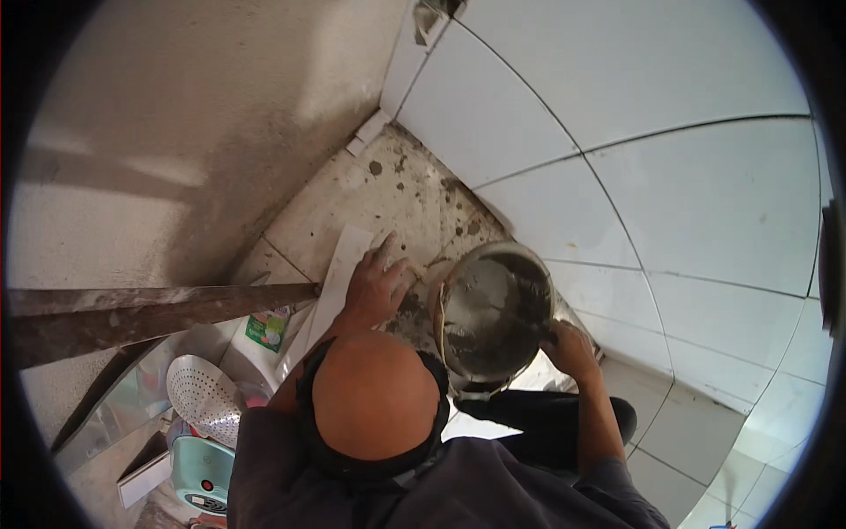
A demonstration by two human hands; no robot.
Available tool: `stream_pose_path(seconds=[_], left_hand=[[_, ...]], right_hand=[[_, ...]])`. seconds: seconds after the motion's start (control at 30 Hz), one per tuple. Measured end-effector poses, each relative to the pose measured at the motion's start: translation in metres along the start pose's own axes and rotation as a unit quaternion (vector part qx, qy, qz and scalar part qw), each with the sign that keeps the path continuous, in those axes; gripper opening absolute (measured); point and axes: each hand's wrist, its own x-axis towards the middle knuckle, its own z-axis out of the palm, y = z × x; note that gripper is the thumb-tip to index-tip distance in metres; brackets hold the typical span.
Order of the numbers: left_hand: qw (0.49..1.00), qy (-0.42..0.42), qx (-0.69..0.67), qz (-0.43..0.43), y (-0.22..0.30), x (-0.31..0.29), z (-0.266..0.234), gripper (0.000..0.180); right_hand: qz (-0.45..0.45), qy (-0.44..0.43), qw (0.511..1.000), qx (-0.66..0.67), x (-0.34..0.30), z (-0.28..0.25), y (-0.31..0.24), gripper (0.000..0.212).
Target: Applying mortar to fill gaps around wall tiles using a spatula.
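A round bucket [495, 304] with wet grey mortar inside is tilted, its mouth toward the camera, and a thin wire handle hangs along its left side. My right hand [571, 349] is closed at the bucket's right rim; dark mortar and shadow partly hide its fingertips. Left of the bucket, my left hand [374, 284] reaches out low, fingers apart and smeared with grey, holding nothing. Its wrist is beside a long white tile strip [339, 266], and I cannot tell whether they touch.
White wall tiles [696, 194] rise on the right, a bare plastered wall [194, 106] on the left. A wooden beam [167, 317] juts in from the left. Below it are a perforated white scoop [203, 392], a green packet [267, 329] and a mint-green device [201, 472]. Mortar splashes mark the floor [388, 189].
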Motion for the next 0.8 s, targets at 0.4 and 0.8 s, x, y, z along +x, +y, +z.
stream_pose_path(seconds=[0.4,0.8], left_hand=[[0.998,-0.001,-0.057,-0.003,-0.01,-0.007,0.027,0.028],[0.997,0.005,0.016,0.069,0.012,-0.002,0.012,0.028]], right_hand=[[-0.005,-0.01,0.998,-0.057,-0.01,0.016,-0.006,0.024],[-0.033,-0.018,0.995,-0.096,-0.024,0.048,-0.03,0.023]])
